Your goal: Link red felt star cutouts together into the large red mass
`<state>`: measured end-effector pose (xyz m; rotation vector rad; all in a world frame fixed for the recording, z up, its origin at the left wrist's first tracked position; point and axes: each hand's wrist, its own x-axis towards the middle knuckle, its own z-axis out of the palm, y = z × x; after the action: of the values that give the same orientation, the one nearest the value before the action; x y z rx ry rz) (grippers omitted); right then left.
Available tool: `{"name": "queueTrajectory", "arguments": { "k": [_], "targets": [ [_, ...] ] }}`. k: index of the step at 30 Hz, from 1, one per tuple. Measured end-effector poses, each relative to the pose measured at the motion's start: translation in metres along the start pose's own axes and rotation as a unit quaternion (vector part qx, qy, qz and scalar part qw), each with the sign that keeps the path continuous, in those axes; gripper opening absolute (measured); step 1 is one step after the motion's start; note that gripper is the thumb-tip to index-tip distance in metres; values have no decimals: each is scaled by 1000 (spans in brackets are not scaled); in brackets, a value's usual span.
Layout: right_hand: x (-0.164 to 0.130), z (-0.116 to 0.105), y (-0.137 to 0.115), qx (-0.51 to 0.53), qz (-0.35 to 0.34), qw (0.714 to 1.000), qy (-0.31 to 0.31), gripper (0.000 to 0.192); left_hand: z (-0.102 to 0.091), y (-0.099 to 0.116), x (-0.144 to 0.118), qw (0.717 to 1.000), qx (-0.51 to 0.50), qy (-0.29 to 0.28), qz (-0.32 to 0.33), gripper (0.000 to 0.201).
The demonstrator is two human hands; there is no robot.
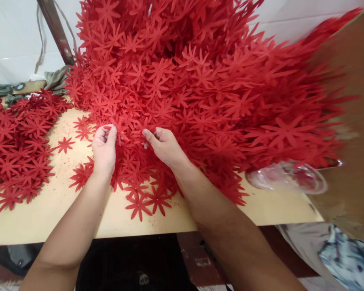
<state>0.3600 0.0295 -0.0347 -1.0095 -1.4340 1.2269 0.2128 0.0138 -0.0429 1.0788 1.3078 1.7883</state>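
Note:
A large heap of red star-shaped flower cutouts [166,93] rises in front of me. At its near edge my left hand [105,146] is closed, thumb and fingers pinching a red flower cutout [118,130]. Facing it, a short way to the right, my right hand [162,144] is also closed, with red petals [139,132] at its thumb and fingertips. Whether both hands hold the same cutout I cannot tell, because red pieces lie behind them. Two loose cutouts [138,207] lie on the table just below the hands.
A second pile of red cutouts [16,149] covers the table's left side. On the right are a clear plastic container [309,180] and an upright brown board [348,133]. A dark metal post [56,30] and grey cloth [57,79] stand behind. The yellow tabletop [27,226] ends before me.

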Motion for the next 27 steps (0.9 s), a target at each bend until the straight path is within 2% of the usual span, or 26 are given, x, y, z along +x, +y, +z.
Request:
{"name": "queueTrajectory", "arguments": {
  "k": [2, 5, 8, 12, 15, 17, 22, 27],
  "targets": [
    [-2, -1, -2, -24, -4, 1000, 3, 59, 2, 2, -5, 996, 59, -31, 50, 28],
    [-4, -2, -5, -60, -13, 998, 7, 58, 4, 5, -11, 975, 162, -50, 145, 33],
    [-4, -2, -5, -74, -25, 997, 5, 56, 4, 7, -15, 958, 203, -79, 187, 34],
    [-3, 0, -1, -54, -44, 997, -12, 51, 8, 6, -19, 962, 171, -155, 148, 33],
    [-3, 2, 1, -50, -41, 998, -12, 50, 11, 4, -22, 967, 150, -168, 123, 34],
    [-3, 2, 1, -26, -42, 998, -25, 51, 12, 3, -21, 973, 130, -155, 108, 31],
    [-2, 1, 0, 40, -11, 992, -118, 48, 7, 3, -13, 993, 58, -92, 54, 27],
    [2, -4, 1, 9, -24, 999, -40, 51, 3, 0, -5, 998, 18, -36, 44, 28]
  ]
}}
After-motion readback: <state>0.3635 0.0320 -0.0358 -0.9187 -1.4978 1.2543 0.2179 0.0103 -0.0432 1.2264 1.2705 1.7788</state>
